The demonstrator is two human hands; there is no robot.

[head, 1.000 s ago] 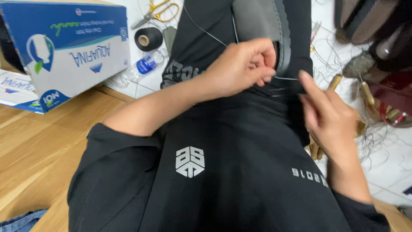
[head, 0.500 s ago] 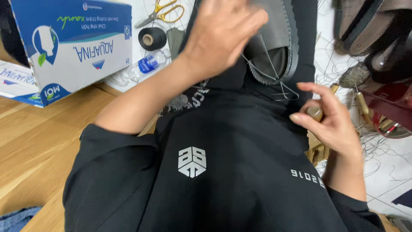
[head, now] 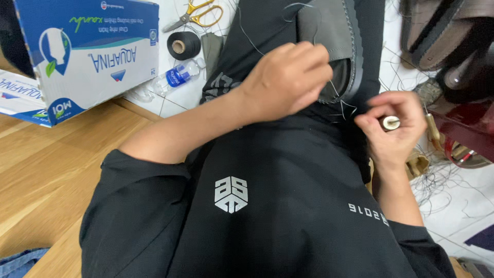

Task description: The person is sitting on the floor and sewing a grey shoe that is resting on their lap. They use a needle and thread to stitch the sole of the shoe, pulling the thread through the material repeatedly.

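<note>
Left hand (head: 288,77) curls shut, pinching thread (head: 337,95) at the grey shoe (head: 332,31) far across the lap; right hand (head: 393,123) grips a small tool (head: 389,122); a sharp tug might snap the thread.

Black short-sleeved top, plain knit, slightly matte. Left sleeve (head: 139,206) ends above the elbow, forearm bare below it; right sleeve (head: 411,242) the same cut, hem just visible. 1 white angular block emblem (head: 231,194) printed mid-chest, 1 small line of white print (head: 368,213) lower toward the right side. Left hand (head: 285,80) and right hand (head: 393,126) both bare: no gloves, rings or watch showing.
</note>
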